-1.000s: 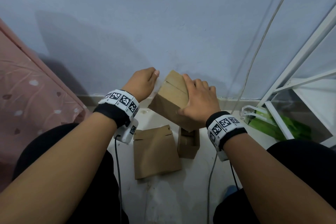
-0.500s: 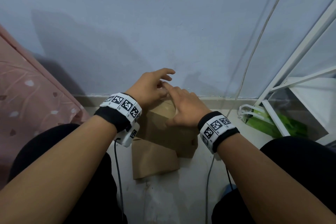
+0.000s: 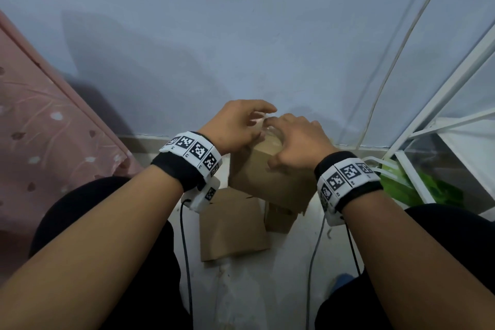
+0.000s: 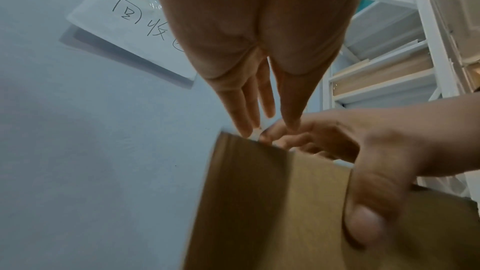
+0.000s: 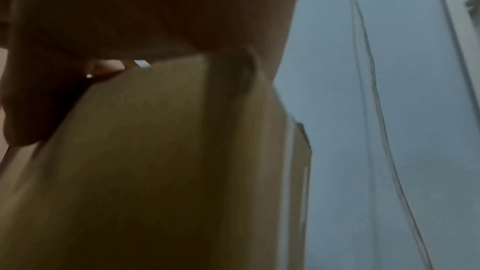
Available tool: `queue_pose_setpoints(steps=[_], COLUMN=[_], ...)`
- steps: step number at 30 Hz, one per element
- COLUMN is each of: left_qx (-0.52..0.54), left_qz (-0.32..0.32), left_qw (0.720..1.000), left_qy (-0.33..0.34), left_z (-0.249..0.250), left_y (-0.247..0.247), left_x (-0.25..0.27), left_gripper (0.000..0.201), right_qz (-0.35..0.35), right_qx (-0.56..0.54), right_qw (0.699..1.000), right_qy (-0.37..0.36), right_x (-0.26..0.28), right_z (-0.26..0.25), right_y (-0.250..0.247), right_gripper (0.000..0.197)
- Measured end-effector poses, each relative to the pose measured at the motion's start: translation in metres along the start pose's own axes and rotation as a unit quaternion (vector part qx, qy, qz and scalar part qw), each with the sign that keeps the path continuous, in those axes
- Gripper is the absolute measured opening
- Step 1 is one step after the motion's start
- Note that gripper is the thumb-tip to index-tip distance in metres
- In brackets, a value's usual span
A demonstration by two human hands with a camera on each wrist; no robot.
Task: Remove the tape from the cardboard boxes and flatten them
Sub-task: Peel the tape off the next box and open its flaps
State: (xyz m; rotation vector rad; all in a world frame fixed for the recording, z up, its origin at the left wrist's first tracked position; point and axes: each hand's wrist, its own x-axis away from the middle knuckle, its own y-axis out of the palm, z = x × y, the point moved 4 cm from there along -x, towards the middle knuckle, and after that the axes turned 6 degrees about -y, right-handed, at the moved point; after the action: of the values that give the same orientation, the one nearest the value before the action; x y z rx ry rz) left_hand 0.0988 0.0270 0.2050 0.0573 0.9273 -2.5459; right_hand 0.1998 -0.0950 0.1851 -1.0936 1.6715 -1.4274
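Observation:
A brown cardboard box (image 3: pixel 267 182) stands tilted on the floor by the wall, between my knees. My right hand (image 3: pixel 292 139) grips its top: the thumb (image 4: pixel 369 213) presses the near face and the fingers curl over the upper edge. My left hand (image 3: pixel 251 122) reaches in from the left, fingers straight, with their tips touching that same top edge (image 4: pixel 249 132) beside the right fingertips. A pale strip of tape (image 4: pixel 342 164) shows along the edge. In the dim right wrist view the box (image 5: pixel 155 151) fills the frame under my palm.
A flattened cardboard piece (image 3: pixel 233 228) lies on the floor in front, with a small open box (image 3: pixel 278 220) beside it. A white rack (image 3: pixel 428 142) and a green bag (image 3: pixel 417 190) stand at the right. Pink bedding (image 3: pixel 40 128) is at the left, and cables (image 3: pixel 388 61) hang on the wall.
The box has come down from its raised tilt. My left hand moved onto its top edge, and my right hand shifted from lying flat to curling over the top.

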Motion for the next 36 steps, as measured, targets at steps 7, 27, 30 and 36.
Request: queue_pose_setpoints(steps=[7,27,30,36], left_qx=[-0.132,-0.331,-0.446,-0.187], left_qz=[0.024,0.189,0.184,-0.125], left_qw=[0.990,0.909,0.842,0.945], left_qy=[-0.032,-0.170,-0.240,-0.236], left_z=[-0.003,-0.026,-0.039,-0.048], left_y=[-0.002,-0.044,-0.052,-0.021], left_x=[0.002,-0.006,-0.003,0.000], left_gripper=[0.022,0.023,0.038,0.045], right_qz=[-0.057,-0.023,-0.026,-0.013], right_qx=[0.137,0.090,0.075,0.112], right_qw=[0.988,0.991,0.993,0.988], right_qy=[0.045,-0.092,-0.089,-0.107], right_x=[0.002,0.009,0.008,0.006], right_z=[-0.010,-0.031,-0.027,-0.024], right_y=[0.017,0.017,0.019,0.024], right_gripper=[0.059,0.109,0.112,0.115])
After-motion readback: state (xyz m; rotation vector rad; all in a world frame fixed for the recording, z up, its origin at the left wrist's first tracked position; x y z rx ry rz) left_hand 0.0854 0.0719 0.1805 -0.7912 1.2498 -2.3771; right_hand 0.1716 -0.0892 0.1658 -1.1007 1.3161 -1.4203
